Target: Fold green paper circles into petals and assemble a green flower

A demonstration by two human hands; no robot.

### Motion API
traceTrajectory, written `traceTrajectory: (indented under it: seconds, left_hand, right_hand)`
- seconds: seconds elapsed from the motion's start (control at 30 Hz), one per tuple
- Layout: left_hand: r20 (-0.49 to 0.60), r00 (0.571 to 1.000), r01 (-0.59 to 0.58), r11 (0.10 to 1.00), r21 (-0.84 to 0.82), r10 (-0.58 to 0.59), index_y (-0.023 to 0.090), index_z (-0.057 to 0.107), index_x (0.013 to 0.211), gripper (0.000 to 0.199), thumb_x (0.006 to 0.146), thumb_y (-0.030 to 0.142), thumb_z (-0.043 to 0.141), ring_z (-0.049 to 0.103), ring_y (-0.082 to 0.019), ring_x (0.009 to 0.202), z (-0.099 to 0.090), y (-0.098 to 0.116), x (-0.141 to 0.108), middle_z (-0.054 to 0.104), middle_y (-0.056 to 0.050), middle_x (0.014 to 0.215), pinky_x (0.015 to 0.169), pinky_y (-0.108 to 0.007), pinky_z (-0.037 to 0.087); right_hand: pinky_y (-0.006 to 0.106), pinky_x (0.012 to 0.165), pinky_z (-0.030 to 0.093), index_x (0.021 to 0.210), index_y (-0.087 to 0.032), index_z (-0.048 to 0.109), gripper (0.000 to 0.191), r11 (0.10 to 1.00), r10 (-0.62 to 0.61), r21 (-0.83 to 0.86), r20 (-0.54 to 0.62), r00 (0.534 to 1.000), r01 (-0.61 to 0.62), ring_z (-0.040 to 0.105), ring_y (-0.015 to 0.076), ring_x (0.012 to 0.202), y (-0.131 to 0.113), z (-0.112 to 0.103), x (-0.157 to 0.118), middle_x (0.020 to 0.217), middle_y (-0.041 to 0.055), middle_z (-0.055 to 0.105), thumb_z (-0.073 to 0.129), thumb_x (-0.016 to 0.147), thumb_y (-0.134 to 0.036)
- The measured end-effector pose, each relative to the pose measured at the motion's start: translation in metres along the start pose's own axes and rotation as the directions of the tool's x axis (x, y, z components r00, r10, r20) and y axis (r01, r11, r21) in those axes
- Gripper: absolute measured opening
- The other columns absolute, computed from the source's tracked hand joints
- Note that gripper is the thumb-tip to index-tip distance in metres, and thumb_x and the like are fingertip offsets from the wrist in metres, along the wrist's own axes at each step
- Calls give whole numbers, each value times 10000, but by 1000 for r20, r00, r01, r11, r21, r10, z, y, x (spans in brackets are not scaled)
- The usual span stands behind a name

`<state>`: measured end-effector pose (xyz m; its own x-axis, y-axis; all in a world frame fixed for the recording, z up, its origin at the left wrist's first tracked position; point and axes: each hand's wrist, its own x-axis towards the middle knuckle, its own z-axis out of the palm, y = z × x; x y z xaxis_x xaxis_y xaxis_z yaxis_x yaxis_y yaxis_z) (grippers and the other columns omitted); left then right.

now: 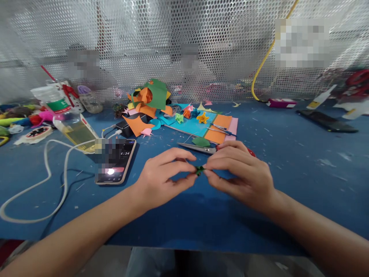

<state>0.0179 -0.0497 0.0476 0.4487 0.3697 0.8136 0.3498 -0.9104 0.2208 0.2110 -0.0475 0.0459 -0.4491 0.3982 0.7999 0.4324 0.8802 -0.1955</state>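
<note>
Hands [167, 173] [243, 175] almost fingertip-to-fingertip at small green piece [199, 169]

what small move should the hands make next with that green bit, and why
I'd probably have the right hand gently press one edge of the small green piece while the left hand steadies it: fingertips of both hands meet at it, and the folded stars beyond suggest it may need similar shaping.

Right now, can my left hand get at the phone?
Probably yes: nothing visibly stands between your left hand and the phone beside it, though that hand is pinching the small green piece and might need to let go.
</note>
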Motion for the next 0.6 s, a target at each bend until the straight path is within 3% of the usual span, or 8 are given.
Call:
traceTrajectory:
  seconds: [0.17,0.37,0.6]
  left_hand:
    - [-106,992,64,995,-77,-72,154,655,817,153,719,46,607,639,-121,726,6,1,-2,670,-81,915,651,-248,560]
    - [-145,985,74,983,-167,-98,171,682,785,133,708,64,668,637,-118,735,6,2,-2,671,-59,877,635,-236,561]
    - [-115,991,73,997,-5,-73,170,661,710,95,671,119,730,622,-103,671,0,3,1,650,-35,785,588,-203,539]
  right_hand:
    - [355,763,448,779,-257,542,141,999,35,22,-31,999,-34,624,138,637,1,1,-1,701,-35,673,616,762,-138]
    - [333,761,451,768,-236,555,139,996,61,69,-45,997,-58,621,125,640,-4,1,0,699,-28,676,626,754,-117]
    - [340,774,444,778,-250,567,116,994,67,88,-7,998,-66,627,130,646,-8,1,0,727,-29,691,608,779,-141]
